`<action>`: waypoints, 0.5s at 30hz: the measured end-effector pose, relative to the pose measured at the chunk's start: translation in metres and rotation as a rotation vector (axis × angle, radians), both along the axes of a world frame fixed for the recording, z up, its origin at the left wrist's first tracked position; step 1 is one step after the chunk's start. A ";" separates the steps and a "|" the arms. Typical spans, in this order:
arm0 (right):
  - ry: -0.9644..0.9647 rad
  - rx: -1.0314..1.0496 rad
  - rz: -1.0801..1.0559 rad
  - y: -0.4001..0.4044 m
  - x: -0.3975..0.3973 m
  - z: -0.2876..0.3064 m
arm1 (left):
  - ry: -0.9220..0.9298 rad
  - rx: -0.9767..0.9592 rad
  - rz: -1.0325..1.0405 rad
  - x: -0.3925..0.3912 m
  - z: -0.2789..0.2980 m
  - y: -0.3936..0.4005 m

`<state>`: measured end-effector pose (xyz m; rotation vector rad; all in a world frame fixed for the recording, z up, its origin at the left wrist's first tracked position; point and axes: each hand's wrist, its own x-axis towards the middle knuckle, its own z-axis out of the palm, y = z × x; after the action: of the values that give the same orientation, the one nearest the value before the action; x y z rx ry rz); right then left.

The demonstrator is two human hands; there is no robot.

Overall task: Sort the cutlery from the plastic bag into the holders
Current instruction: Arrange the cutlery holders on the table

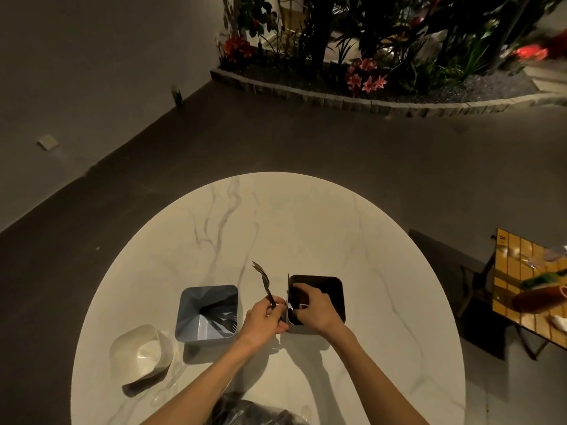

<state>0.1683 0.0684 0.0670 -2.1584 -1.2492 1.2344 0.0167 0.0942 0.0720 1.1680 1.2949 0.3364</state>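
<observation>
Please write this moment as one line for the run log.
left hand: grips black plastic fork | right hand: fingers curled inside black square holder | grey-blue square holder: dark cutlery inside

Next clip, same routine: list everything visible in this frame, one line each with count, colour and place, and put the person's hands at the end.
table: one, white marble-look, round, centre.
grey holder: one, blue-grey, square, left of the hands; dark cutlery inside.
black holder: one, black, square, under the right hand.
fork: one, dark, tines pointing away, held between the two holders.
clear container: one, translucent, near left of the table.
plastic bag: one, dark contents, near table edge, partly cut off.
side table: one, yellow slatted, far right, with blurred items on it.
planter bed: one, dark foliage with pink and red flowers, background.
left hand: grips the fork's handle.
right hand: fingers curled over the black holder's near rim; what it holds is unclear.
</observation>
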 end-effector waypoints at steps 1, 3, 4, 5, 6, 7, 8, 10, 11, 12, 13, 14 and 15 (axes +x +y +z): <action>-0.014 -0.004 0.019 0.000 0.001 -0.001 | -0.007 -0.008 0.004 0.000 0.000 0.000; -0.057 -0.021 0.044 0.002 0.002 -0.006 | -0.009 -0.015 0.007 0.000 0.001 -0.001; -0.084 -0.026 0.047 0.004 0.002 -0.008 | -0.009 -0.015 0.008 0.000 0.001 -0.001; -0.115 -0.021 0.050 0.005 0.002 -0.011 | -0.008 -0.015 0.009 0.000 0.001 -0.002; -0.146 -0.006 0.048 0.006 0.002 -0.012 | -0.008 -0.013 0.007 0.000 0.001 -0.002; -0.171 0.020 0.036 0.007 0.002 -0.012 | -0.004 -0.011 0.003 0.000 0.002 -0.003; -0.184 0.045 0.012 0.009 0.002 -0.012 | -0.001 -0.009 -0.001 0.000 0.002 -0.003; -0.195 0.086 -0.025 0.011 0.001 -0.010 | 0.006 -0.006 -0.008 0.000 0.003 -0.003; -0.197 0.094 -0.021 0.012 0.000 -0.010 | 0.010 -0.006 -0.011 -0.001 0.003 -0.003; -0.198 0.089 -0.009 0.012 0.000 -0.009 | 0.011 -0.011 -0.011 -0.001 0.003 -0.003; -0.198 0.081 0.003 0.012 0.000 -0.010 | 0.013 -0.017 -0.010 -0.002 0.004 -0.003; -0.202 0.068 0.010 0.012 0.000 -0.010 | 0.017 -0.020 -0.013 -0.002 0.004 -0.003; -0.213 0.063 0.020 0.011 0.001 -0.010 | 0.024 -0.018 -0.019 -0.004 0.005 -0.004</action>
<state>0.1697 0.0796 0.0573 -2.2839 -1.3772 0.9786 0.0129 0.0904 0.0773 1.1720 1.3046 0.2972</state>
